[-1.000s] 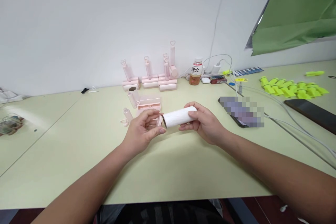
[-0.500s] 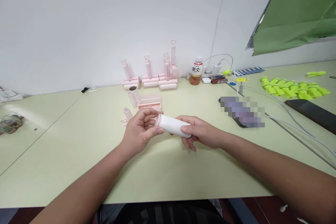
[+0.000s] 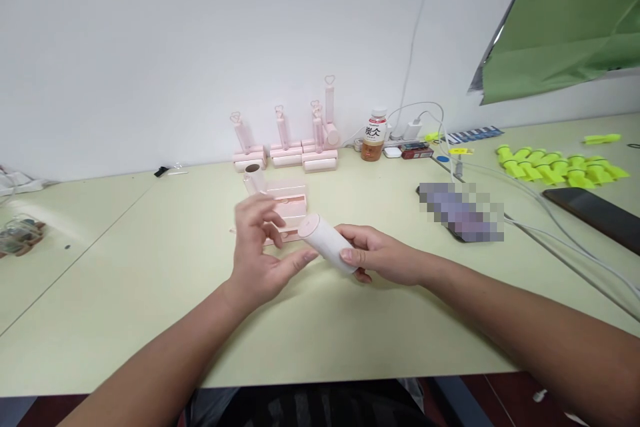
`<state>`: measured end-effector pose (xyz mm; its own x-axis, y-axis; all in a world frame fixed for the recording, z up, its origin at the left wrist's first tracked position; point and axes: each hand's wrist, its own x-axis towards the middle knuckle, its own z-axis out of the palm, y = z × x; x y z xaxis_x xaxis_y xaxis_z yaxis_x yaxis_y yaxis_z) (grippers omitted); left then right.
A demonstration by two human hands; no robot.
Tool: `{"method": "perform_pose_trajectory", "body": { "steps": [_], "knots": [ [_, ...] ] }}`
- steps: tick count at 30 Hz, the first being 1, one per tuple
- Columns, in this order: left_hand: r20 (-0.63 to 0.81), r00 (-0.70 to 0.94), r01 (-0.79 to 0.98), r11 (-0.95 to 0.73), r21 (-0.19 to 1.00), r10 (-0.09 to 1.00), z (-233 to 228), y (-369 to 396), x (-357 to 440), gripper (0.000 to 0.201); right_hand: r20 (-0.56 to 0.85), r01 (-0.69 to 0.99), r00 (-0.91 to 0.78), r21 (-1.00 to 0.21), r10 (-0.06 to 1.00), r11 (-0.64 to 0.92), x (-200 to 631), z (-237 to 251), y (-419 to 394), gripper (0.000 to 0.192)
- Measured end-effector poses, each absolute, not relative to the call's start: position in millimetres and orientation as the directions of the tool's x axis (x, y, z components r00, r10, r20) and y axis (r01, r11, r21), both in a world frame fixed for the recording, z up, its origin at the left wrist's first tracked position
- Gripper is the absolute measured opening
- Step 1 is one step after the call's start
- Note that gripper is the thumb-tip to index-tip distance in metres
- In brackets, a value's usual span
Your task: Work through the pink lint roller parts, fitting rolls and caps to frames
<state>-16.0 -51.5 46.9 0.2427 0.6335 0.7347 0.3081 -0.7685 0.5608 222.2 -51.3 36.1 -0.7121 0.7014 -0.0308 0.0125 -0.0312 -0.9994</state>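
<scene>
Roll [image 3: 329,246] now steeper diag., cap [image 3: 309,226] upper-L

Left hand [image 3: 260,247] blurred, white roll [image 3: 325,240] partly covered by right hand [image 3: 380,255], phone screen [image 3: 453,210] pixelated

I see one camera here, worn on the person's head, looking forward and down. It faces across the counter [image 3: 100,280] to the white wall [image 3: 150,47], near enough to catch the wearer's dark clothing [image 3: 320,407] at the bottom.
</scene>
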Motion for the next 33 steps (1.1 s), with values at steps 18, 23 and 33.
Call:
{"method": "perform_pose_trajectory", "body": {
  "steps": [18,23,33],
  "knots": [
    [0.189,0.448,0.860,-0.479,0.178,0.874,65,-37,-33,0.021,0.053,-0.035,-0.544,-0.999,0.838,0.041,225,36,-46,0.038],
    [0.010,0.352,0.935,-0.352,0.042,0.936,57,-34,-25,0.018,0.059,-0.016,-0.529,-0.998,0.846,0.059,223,39,-47,0.041],
    [-0.135,0.360,0.933,-0.360,0.031,0.923,57,-43,-25,0.021,0.067,0.144,-0.447,-0.979,0.892,0.146,222,33,-47,0.058]
  ]
}}
